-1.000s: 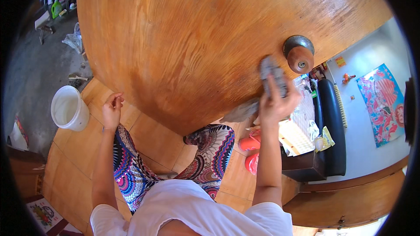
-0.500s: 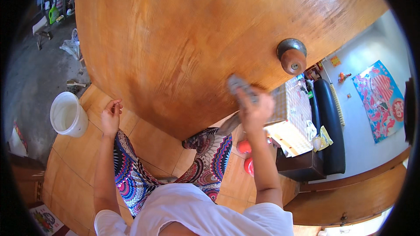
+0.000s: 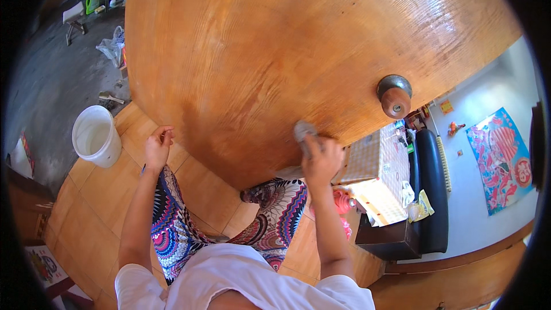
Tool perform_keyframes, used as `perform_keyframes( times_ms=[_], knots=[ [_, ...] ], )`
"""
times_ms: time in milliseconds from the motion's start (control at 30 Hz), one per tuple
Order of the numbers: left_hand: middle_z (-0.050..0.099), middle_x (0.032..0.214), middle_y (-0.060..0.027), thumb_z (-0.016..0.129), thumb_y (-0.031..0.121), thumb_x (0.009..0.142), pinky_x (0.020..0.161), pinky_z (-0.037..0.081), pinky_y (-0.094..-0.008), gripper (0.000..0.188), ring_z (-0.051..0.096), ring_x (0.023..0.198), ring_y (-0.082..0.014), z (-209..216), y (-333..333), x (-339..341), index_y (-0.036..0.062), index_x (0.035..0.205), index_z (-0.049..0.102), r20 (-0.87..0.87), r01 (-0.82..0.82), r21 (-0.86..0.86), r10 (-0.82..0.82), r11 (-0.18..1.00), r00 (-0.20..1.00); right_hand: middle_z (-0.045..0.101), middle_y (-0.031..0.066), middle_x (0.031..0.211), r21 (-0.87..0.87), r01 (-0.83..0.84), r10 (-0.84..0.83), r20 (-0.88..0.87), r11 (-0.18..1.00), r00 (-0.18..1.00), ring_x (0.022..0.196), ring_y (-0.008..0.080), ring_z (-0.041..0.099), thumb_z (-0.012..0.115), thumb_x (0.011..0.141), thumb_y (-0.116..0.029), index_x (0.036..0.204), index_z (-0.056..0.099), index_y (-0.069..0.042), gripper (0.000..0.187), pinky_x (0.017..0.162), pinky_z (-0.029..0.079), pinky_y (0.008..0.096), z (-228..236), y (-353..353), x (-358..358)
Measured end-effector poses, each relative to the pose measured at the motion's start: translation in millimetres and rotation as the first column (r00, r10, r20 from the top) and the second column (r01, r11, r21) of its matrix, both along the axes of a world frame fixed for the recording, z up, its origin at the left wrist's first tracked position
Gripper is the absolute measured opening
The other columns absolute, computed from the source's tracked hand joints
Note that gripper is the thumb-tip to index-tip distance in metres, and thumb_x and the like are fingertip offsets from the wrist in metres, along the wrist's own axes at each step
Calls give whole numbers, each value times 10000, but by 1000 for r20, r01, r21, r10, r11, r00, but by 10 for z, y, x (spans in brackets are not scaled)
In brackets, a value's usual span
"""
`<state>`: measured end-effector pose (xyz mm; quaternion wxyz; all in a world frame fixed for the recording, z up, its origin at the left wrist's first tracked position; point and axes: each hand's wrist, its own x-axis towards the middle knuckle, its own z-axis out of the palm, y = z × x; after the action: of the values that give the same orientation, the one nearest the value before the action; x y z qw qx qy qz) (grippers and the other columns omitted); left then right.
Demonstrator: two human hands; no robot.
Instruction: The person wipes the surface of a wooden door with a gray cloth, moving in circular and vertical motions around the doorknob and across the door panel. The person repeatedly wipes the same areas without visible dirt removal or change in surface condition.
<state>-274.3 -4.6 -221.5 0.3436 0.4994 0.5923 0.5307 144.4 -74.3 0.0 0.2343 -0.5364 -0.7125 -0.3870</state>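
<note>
A large varnished wooden door (image 3: 270, 51) fills the upper middle. My right hand (image 3: 321, 161) is closed on a grey cloth (image 3: 306, 132) and presses it against the lower part of the door, left of and below the round doorknob (image 3: 395, 97). Under that hand a pale end of something hangs, too indistinct to name. My left hand (image 3: 158, 148) is held up left of the door's lower edge, its fingers curled in, with nothing visible in them. My knees, in patterned trousers, are spread beneath the door.
On the floor at left stands a white bucket (image 3: 96, 136); a brush-like tool (image 3: 111, 98) and a plastic bag (image 3: 109, 49) lie beyond it. At right are a cloth-covered table (image 3: 379, 166), a black sofa (image 3: 431, 195) and red items (image 3: 343, 202) near my right forearm.
My right hand has slid slightly left and down on the door with the grey cloth. The view has shifted a little; my left hand stays curled in about the same place.
</note>
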Motion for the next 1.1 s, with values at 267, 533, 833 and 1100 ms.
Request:
perform_keyframes(
  times_ms=[267,533,833,1100],
  knots=[
    [726,872,-50,569,85,1059,672,545,-271,208,648,729,-99,-86,23,-42,52,1181,735,66,-8,39,5,999,998,650,58,1018,314,134,-110,-94,940,989,1022,307,582,782,667,-45,1131,754,-194,488,894,427,474,841,169,-95],
    [733,857,-55,578,88,1056,665,546,-275,199,677,722,-104,106,-41,29,35,1175,728,-38,23,-15,-23,1000,999,665,6,1071,-110,-128,133,41,986,990,967,279,613,727,790,-111,1000,778,-215,240,771,470,390,137,233,-406],
    [732,857,-58,577,82,1053,649,532,-273,199,643,694,-107,48,-50,2,35,1168,732,50,7,20,-8,1000,999,684,-9,1263,225,-68,42,118,972,992,1097,286,590,688,792,-91,1116,796,-191,356,870,483,416,787,565,-640],
    [735,855,-59,567,90,1057,632,523,-270,203,623,657,-101,-3,-66,-32,40,1166,731,47,-10,47,8,999,999,658,4,1228,-135,-151,183,275,979,944,1081,241,586,668,807,-181,1099,797,-186,319,842,512,389,677,389,-719]
  ],
)
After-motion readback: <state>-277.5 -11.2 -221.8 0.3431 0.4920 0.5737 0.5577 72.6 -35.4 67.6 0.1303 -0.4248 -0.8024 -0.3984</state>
